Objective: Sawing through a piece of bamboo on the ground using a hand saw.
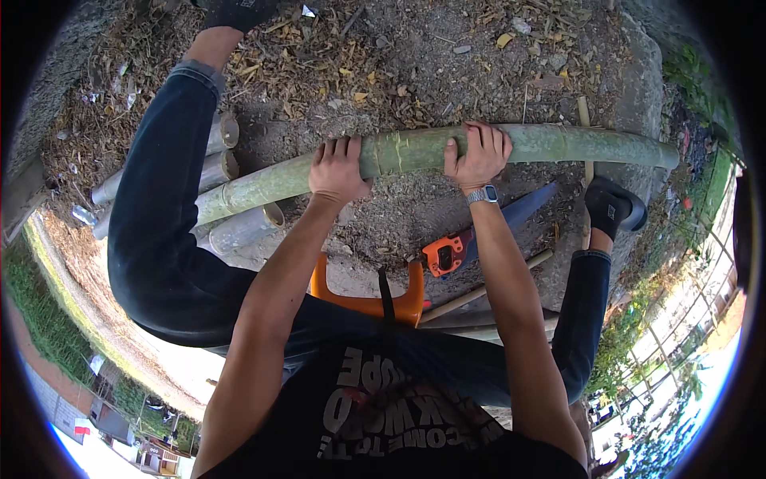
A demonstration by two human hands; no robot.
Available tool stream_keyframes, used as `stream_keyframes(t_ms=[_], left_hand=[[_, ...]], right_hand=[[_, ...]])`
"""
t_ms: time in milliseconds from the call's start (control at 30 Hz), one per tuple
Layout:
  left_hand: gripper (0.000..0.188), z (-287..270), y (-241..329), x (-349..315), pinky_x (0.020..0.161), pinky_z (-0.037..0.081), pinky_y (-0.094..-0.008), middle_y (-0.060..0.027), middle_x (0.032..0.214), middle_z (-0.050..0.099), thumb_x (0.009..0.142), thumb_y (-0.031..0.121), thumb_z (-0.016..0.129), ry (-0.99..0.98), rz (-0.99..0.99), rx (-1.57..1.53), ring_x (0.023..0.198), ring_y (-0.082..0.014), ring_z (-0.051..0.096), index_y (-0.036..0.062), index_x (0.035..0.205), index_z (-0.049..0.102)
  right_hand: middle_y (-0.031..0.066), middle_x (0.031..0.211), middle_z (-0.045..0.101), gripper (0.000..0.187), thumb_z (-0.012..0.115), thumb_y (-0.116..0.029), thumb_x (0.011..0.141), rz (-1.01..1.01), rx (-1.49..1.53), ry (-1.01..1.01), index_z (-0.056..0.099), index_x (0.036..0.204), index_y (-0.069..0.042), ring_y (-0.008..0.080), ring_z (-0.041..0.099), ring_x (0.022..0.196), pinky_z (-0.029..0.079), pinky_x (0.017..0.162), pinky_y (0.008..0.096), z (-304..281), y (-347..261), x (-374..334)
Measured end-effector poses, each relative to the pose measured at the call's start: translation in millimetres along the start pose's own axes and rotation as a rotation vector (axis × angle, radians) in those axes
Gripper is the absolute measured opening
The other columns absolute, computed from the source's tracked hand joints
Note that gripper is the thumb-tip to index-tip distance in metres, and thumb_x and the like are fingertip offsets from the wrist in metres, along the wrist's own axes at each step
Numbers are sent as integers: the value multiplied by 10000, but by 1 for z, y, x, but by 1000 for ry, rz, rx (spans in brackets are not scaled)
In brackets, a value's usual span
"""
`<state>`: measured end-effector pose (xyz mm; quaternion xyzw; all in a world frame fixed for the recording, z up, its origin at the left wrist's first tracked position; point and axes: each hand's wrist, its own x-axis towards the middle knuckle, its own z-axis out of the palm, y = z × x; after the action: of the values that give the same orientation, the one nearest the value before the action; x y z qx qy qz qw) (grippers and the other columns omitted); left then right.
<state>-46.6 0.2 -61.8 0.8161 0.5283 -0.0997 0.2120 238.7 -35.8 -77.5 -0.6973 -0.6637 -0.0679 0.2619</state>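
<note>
A long green bamboo pole (407, 152) lies across in front of me, running from my left leg to the concrete edge at right. My left hand (339, 169) grips it left of the middle, fingers wrapped over the top. Farther right, my right hand (480, 156) is wrapped round the same pole, a watch on that wrist. Below the pole, partly behind my right forearm, a hand saw (445, 254) with an orange handle and bluish blade rests on the ground.
Cut bamboo sections (247, 227) lie at left beside my bent leg. An orange stool (359, 303) is beneath me. A thin stick (586, 148) crosses by the pole's right part, near my right shoe (613, 206). Dry leaves (319, 72) litter the ground ahead.
</note>
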Motion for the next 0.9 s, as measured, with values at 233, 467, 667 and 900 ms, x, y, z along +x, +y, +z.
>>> stream_keyframes(t_ms=[233,467,667,900], left_hand=[[1027,-8,-32,61,1111,512,-475,-103,1384,525,629,534,890,-161,242,95,1341,-320,553,146,1502,513],[996,-4,-16,65,1110,497,-506,-149,1348,586,651,501,895,-78,123,73,1264,-349,622,119,1487,510],[937,-11,-11,43,1060,536,-491,-222,1221,698,637,363,906,-71,13,42,1163,-382,692,52,1437,530],[833,-64,29,-10,980,587,-480,-235,1136,739,622,339,885,-218,85,-63,1031,-412,735,56,1349,591]], right_hand=[[90,902,689,164,708,-249,859,181,24,-254,688,893,-90,304,633,948,474,875,457,39,4,41],[233,1408,459,687,849,-294,809,593,-262,211,504,1347,-40,344,473,1280,453,1055,484,-7,25,16],[199,1488,490,848,866,-473,836,1558,1171,639,473,1454,-45,354,490,1360,391,1169,598,-49,148,35],[154,1370,625,657,742,-462,922,1329,1534,480,539,1425,-93,375,622,1212,501,1056,606,-105,218,21]])
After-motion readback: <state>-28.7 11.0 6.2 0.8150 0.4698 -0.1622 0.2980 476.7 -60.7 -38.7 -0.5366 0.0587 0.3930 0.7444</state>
